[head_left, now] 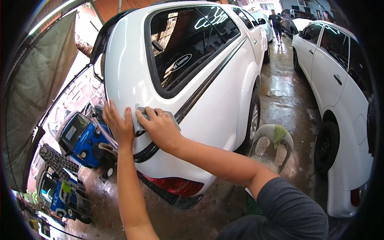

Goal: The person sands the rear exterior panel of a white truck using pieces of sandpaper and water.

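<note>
A white pickup truck with a white rear canopy [125,52] stands in front of me, its dark side window [192,44] facing right. My left hand [119,125] lies on the canopy's rear corner, fingers outstretched, with nothing visible in it. Just right of it, my right hand [160,128] presses a grey sheet [172,117] that looks like sandpaper against the white surface. The sheet's edges show around the fingers; its underside is hidden. Close below both hands runs a black trim strip [146,153], and lower down is the red tail light [172,185].
A plastic chair [258,138] with a green cloth [280,134] stands beside the rear wheel [253,116]. Another white car [344,88] is parked on the right. Blue vehicles [85,138] stand on the left. A person [276,25] is in the wet aisle [282,80] at the back.
</note>
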Demonstrator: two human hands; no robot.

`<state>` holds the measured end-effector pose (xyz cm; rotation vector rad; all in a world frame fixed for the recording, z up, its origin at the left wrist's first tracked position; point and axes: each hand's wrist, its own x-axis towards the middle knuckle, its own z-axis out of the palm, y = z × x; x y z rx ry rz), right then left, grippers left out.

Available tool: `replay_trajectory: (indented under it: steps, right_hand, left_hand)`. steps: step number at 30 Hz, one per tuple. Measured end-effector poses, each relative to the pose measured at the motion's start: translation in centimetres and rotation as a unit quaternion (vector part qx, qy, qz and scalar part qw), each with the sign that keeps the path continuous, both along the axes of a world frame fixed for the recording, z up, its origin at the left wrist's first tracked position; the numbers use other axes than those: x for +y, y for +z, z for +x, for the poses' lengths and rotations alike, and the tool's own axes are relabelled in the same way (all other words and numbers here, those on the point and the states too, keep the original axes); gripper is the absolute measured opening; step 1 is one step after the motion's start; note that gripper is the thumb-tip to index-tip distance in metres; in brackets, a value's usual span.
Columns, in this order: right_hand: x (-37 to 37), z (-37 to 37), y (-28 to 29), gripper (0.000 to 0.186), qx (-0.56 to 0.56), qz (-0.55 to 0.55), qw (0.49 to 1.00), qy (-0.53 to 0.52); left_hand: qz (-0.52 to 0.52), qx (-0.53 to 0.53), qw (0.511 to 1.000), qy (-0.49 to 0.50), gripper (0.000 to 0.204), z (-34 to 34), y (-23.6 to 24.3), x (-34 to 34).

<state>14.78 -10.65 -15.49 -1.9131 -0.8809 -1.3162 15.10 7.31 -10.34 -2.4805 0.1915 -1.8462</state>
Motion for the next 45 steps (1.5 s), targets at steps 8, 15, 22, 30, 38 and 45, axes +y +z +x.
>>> replay_trajectory:
  steps: [8, 15, 22, 30, 38, 45]
  right_hand:
    - [-0.4, 0.4, 0.4, 0.049, 0.041, -0.017, 0.999, 0.017]
    - [-0.1, 0.7, -0.4, 0.049, -0.03, 0.01, 0.999, -0.011]
    - [-0.2, 1.3, 0.0, 0.05, -0.052, -0.007, 0.999, 0.008]
    - [-0.6, 1.8, 0.6, 0.049, -0.081, -0.004, 0.997, 0.012]
    - [-1.0, 2.3, 0.9, 0.049, -0.062, -0.015, 0.998, 0.013]
    - [-0.7, 2.1, -0.1, 0.049, -0.048, -0.022, 0.998, 0.019]
  left_hand:
    - [0.002, 0.004, 1.0, 0.01, 0.072, 0.1, 0.0, -0.2]
    - [-0.001, 0.005, 1.0, 0.002, 0.072, 0.2, 0.0, -0.3]
    - [-0.004, 0.006, 1.0, -0.014, 0.071, -0.1, 0.0, -0.4]
    - [-0.001, 0.007, 1.0, -0.006, 0.07, 0.2, 0.0, -0.3]
    - [-0.001, 0.011, 1.0, 0.024, 0.07, 0.2, -0.1, -0.5]
    - [0.0, 0.01, 1.0, 0.016, 0.071, 0.3, -0.1, -0.4]
